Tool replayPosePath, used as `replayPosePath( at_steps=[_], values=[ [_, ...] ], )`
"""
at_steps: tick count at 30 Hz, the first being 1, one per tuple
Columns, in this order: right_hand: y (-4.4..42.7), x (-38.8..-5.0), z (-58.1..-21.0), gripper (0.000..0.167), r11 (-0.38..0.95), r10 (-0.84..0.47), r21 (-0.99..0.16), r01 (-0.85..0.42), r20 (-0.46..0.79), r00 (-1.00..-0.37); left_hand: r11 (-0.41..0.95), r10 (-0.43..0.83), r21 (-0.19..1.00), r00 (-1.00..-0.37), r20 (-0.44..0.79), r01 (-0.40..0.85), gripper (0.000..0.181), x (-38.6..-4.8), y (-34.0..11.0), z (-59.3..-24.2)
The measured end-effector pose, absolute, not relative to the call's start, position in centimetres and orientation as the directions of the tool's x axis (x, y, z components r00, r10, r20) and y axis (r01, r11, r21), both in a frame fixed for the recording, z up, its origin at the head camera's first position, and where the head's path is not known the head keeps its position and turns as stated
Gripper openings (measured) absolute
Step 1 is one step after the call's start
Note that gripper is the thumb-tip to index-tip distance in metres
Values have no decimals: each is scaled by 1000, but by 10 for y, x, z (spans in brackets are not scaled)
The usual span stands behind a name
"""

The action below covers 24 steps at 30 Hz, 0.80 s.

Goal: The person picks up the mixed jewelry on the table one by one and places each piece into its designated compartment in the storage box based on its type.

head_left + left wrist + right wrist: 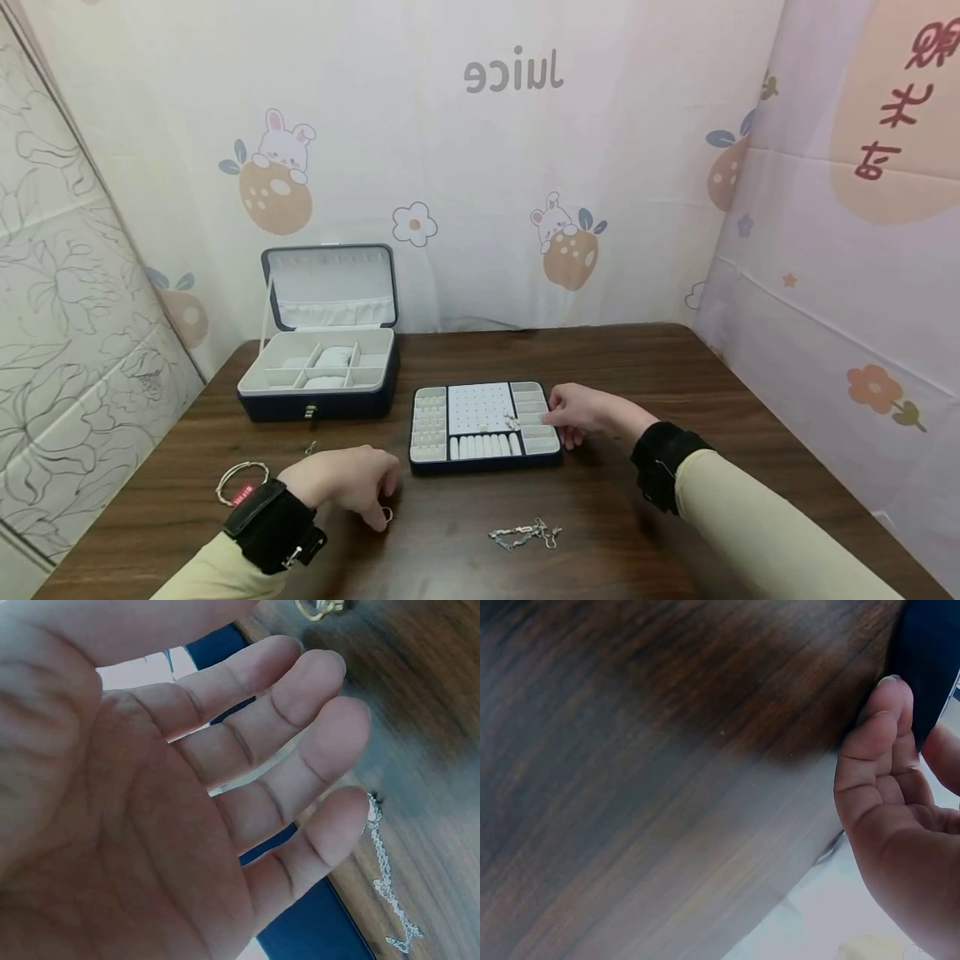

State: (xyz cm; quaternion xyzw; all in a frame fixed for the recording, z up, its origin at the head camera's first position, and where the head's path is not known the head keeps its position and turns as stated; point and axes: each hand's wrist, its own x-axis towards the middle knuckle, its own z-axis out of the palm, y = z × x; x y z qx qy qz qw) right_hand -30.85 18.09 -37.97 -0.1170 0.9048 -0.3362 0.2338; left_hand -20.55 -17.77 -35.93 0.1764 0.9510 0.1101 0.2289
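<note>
My left hand [348, 483] reaches down over the table, thumb and forefinger beside a small ring [387, 514]. In the left wrist view the left hand [202, 765] has loosely bent, spread fingers; a gold-coloured ring [321, 609] lies beyond them at the top, and a silver chain [386, 881] lies by the little finger. My right hand [581, 414] grips the right edge of the navy jewelry tray [480, 468], thumb on top. In the right wrist view the right hand's curled fingers [877, 742] press the tray's dark side [926, 660].
Behind on the left stands an open navy jewelry box [318, 406] with compartments. Bangles [222, 485] with a red tag [242, 495] lie by the left wrist. A tangled silver chain [525, 532] lies in front of the tray. A small earring-like piece [513, 422] is on the tray.
</note>
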Motion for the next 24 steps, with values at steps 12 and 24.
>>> replayPosePath(
  at_steps=[12, 24],
  values=[
    [182, -311, -380, 19, 749, -388, -660, -57, -367, -845, 897, 426, 273, -846, -321, 348, 35, -200, -177, -367],
    [181, -308, -379, 20, 759, -372, -648, -65, -349, -860, 899, 424, 270, -844, -330, 346, 31, -202, -177, -369]
  ],
)
